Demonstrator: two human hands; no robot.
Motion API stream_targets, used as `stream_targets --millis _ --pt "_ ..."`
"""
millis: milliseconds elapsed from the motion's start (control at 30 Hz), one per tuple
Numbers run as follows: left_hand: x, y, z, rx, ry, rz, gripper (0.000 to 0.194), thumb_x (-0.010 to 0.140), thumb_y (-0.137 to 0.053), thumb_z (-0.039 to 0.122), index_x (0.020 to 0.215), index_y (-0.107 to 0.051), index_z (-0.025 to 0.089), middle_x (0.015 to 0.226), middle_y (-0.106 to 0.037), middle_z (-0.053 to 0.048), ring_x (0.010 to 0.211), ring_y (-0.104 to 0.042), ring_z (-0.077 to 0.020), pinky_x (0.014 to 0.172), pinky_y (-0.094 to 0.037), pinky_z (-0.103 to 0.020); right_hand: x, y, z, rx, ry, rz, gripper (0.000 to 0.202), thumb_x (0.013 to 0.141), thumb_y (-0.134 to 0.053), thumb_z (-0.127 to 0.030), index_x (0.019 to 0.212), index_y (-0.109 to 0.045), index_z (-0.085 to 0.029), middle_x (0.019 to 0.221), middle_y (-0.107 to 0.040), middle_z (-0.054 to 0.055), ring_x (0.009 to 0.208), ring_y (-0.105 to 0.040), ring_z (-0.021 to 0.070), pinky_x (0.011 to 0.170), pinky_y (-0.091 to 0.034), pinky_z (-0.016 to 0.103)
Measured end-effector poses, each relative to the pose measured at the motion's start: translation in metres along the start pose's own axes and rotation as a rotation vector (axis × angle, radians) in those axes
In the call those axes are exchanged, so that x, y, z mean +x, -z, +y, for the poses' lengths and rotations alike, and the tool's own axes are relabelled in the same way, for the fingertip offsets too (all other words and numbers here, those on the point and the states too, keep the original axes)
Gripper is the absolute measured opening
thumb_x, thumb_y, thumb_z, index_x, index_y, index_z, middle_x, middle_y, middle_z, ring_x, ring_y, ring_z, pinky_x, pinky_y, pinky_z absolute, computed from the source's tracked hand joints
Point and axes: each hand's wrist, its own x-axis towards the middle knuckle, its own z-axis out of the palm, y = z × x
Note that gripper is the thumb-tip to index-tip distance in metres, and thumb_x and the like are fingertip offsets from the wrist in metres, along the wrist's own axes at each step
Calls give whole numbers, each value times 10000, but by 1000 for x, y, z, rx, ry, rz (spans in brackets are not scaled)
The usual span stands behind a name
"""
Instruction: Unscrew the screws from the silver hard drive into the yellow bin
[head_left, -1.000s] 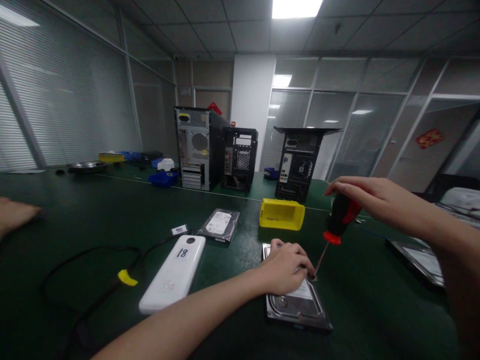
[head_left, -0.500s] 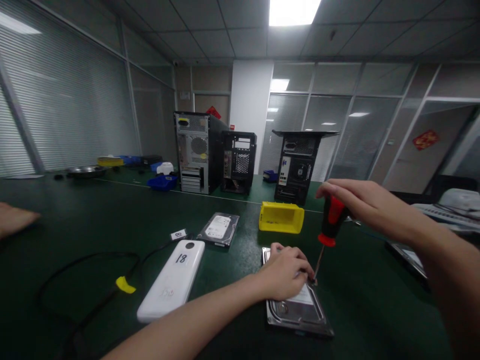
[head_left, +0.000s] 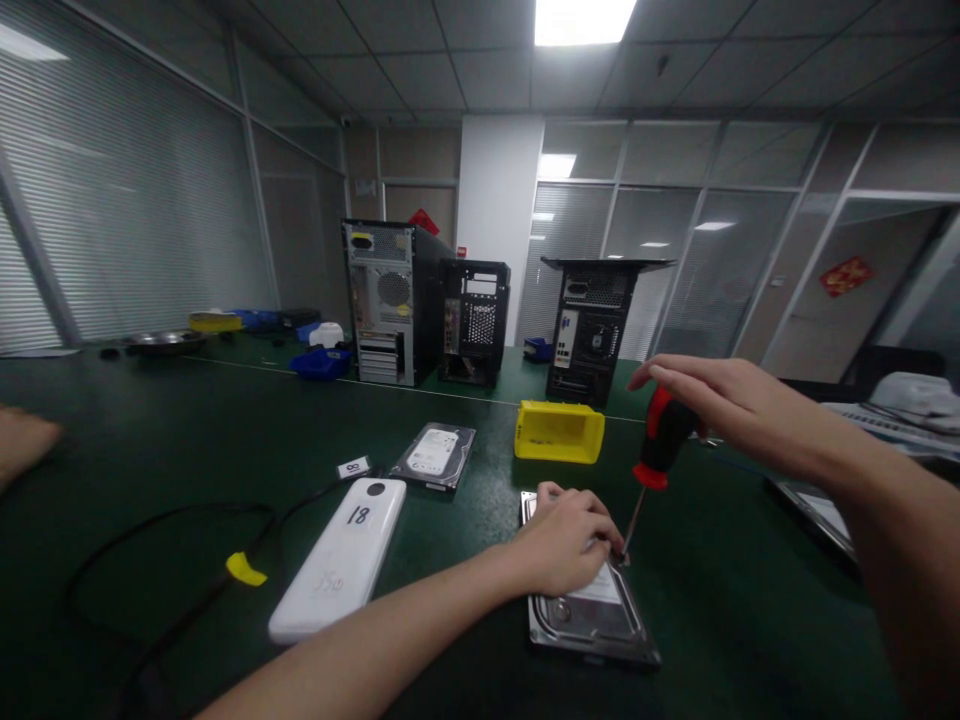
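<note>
My left hand (head_left: 564, 540) lies across a silver hard drive (head_left: 592, 640) on the green table, its fingers bent over the upper part and holding it down. Beside those fingertips, the shaft of a red and black screwdriver (head_left: 666, 435) meets the drive's right edge. My right hand (head_left: 720, 395) is on top of the screwdriver handle, palm against its end and fingers stretched forward over it; the thumb side is partly hidden. The screwdriver leans slightly to the right. What lies under its tip is too small to make out.
A second hard drive (head_left: 435, 455), a white power bank (head_left: 341, 560) marked 18 with a black cable, and a yellow bin (head_left: 559, 432) surround the work. Computer cases (head_left: 390, 300) stand behind. Another person's hand (head_left: 26, 440) rests at far left. Another drive (head_left: 814, 515) lies right.
The screwdriver handle has turned a little and tilts slightly more, its tip still at the drive's edge. My left hand stays on the drive. The view has shifted slightly.
</note>
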Motion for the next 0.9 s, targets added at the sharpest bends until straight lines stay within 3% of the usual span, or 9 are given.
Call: stream_targets --millis 233,367,467,567,733,900 --pt "0 0 0 1 -7 -3 201 886 -471 186 938 -663 213 1048 -588 -28 1071 -522 -214 956 -276 -435 2 -2 4 -36 31 -22 551 887 -302 -563 1243 -547 -221 1026 -678 105 791 -643 256 645 -494 372" --pt "1 0 -1 -1 2 -21 217 895 -456 192 941 -666 223 1061 -583 -24 1076 -516 -224 960 -268 -436 4 -2 6 -36 41 -4 600 848 -341 -652 1164 -614 -220 938 -695 92 787 -644 254 678 -497 391" --pt "1 -2 -2 -3 -2 -14 214 890 -462 187 941 -667 219 1057 -581 -21 1066 -521 -225 958 -268 -435 4 -2 6 19 61 23 612 877 -278 -641 1085 -663 -213 1040 -680 100 912 -629 270 779 -492 418" --pt "1 -3 -3 5 -10 4 201 886 -470 190 934 -664 215 1047 -583 -19 1065 -522 -217 953 -270 -431 2 -1 6 75 74 7 590 909 -231 -587 1135 -643 -230 1133 -653 86 1001 -606 278 847 -480 430" --pt "0 -2 -2 15 -5 1 207 884 -463 189 930 -664 214 1039 -584 -20 1061 -522 -215 936 -281 -424 1 0 1 53 68 -50 576 899 -281 -582 1293 -504 -227 1025 -669 106 782 -638 244 673 -512 392" --pt "0 -1 0 24 -8 12 216 888 -461 194 932 -671 223 1039 -579 -19 1043 -526 -210 927 -286 -421 3 -1 -3 -2 51 -66 523 867 -341 -639 1037 -606 -222 863 -664 74 714 -623 217 632 -493 355"
